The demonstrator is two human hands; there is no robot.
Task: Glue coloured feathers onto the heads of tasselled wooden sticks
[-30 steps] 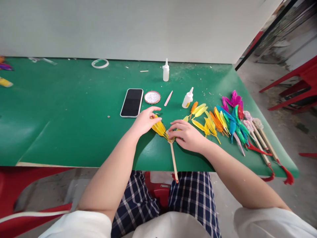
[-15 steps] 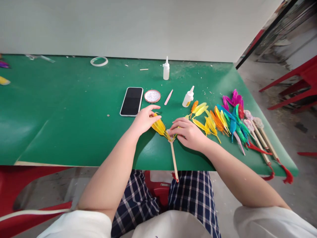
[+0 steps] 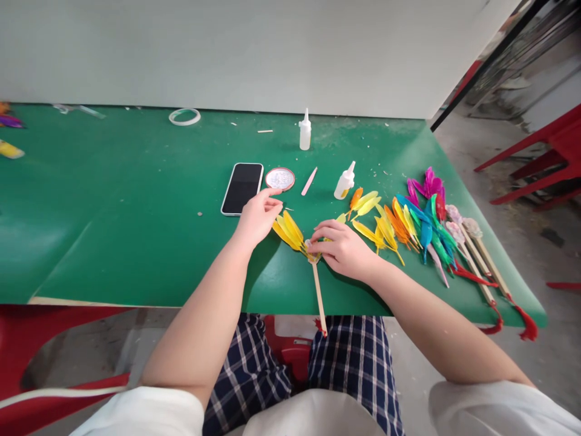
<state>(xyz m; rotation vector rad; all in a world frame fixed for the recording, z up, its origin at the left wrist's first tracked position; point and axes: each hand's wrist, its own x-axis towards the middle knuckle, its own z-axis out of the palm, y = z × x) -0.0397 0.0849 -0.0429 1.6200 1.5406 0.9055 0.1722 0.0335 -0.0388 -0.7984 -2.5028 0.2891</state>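
A small feather fan lies at the table's front edge, its wooden stick (image 3: 319, 297) hanging past the edge with a red tassel at the end. Several yellow feathers (image 3: 288, 230) spread leftward from its head. My right hand (image 3: 342, 247) has its fingers curled over the fan's head, gripping it and hiding most of the pale decoration there. Just up and left of the feather tips is my left hand (image 3: 258, 219), its index finger stretched out and the thumb apart from it. It appears to hold nothing and is near the phone (image 3: 242, 189).
Beyond my hands are a round dish (image 3: 280, 179), pink tweezers (image 3: 309, 181) and two glue bottles (image 3: 305, 130) (image 3: 345, 181). Loose coloured feathers (image 3: 426, 221) and several tasselled sticks (image 3: 485, 257) lie to the right. A tape roll (image 3: 184, 117) sits at the back.
My left hand has let go of the yellow feathers and drawn away to the left. The feathers now stand freely in view. My right hand stays at the fan's head.
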